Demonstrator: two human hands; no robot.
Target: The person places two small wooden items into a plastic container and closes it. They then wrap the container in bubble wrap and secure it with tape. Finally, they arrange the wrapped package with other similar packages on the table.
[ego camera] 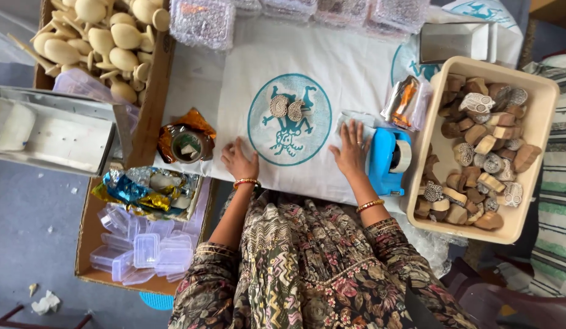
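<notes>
White cloth [331,58] covers the table, its near edge running just in front of the person; bare cloth between the hands and up toward the top edge leaves open room. Left hand [239,159] rests on the cloth near the front edge, fingers loosely curled, holding nothing. Right hand [351,148] lies flat, fingers spread, touching nothing but cloth, just beside a blue tape dispenser [387,159] that crowds its right side. Two small carved wooden stamps [287,108] lie side by side, oval, pale, patterned faces up, on the teal round print [289,120], between and above the hands. Beige tray [541,116] of wooden blocks at far right; cardboard box [156,91] of wooden spoons at left; clear small containers [146,250] lower left.
</notes>
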